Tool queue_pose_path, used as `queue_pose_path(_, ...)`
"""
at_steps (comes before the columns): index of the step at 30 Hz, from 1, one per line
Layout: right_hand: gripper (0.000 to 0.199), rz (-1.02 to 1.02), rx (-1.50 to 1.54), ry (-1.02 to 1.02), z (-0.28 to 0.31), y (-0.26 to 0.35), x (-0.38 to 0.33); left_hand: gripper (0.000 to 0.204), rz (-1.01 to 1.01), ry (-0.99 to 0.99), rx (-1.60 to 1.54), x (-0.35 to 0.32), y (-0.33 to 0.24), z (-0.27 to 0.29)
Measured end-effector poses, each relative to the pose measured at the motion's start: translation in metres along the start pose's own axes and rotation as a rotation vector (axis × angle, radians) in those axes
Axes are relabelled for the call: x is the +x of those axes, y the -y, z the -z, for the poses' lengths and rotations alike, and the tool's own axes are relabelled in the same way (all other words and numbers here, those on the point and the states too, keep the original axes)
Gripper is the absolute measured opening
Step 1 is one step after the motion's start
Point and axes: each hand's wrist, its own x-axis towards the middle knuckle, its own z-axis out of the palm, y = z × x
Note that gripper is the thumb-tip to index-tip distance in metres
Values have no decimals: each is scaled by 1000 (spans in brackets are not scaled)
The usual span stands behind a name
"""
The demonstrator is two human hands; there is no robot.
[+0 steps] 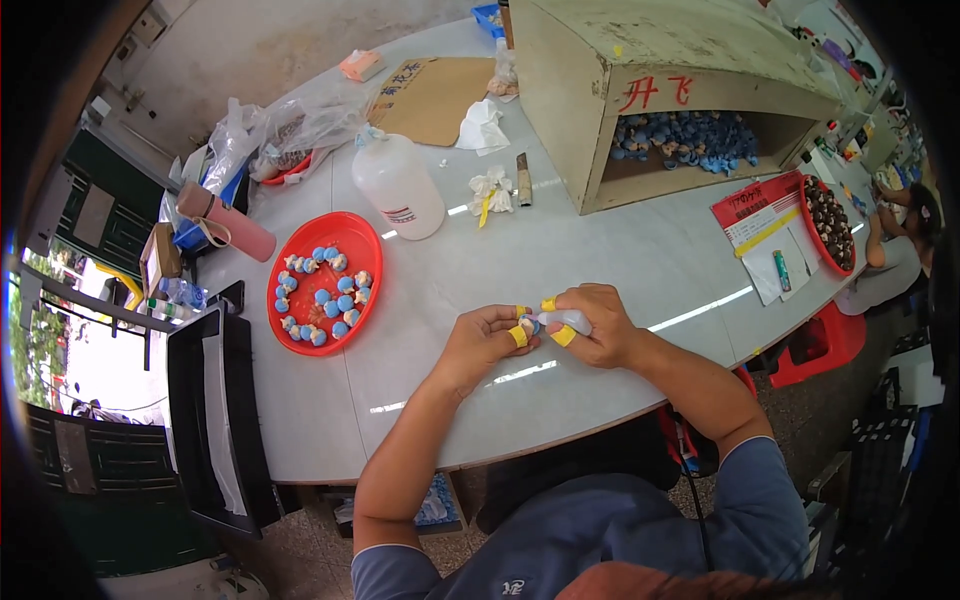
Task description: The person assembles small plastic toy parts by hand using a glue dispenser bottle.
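Over the grey tabletop (430,300), my left hand (480,345) pinches a small blue-and-beige piece (528,326), mostly covered by the fingers. My right hand (605,325) grips a small whitish squeeze bottle (568,319), its tip pointing left and meeting the piece or very close to it. Yellow tape (563,336) wraps several fingertips on both hands. To the left, a round red tray (277,312) holds several similar small pieces (318,336), blue with pale tops, set out in curved rows.
Behind the tray stand a translucent white jug (398,185) and a pink tumbler (232,228). A beige metal cabinet (560,100) full of blue pieces (680,140) sits at the back. Rightward are papers (765,240), a red bowl (852,265) and another person (900,225). A black bin (260,450) borders the left.
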Motion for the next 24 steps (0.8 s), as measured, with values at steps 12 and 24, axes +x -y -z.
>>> queue_pose_path(12, 22, 206, -180, -35, 0, 2, 1, 36, -15, -34, -92, 3, 2, 3)
queue_pose_path(24, 23, 233, -168, -31, -1, 5, 1, 36, -12, -98, -98, 5, 6, 5)
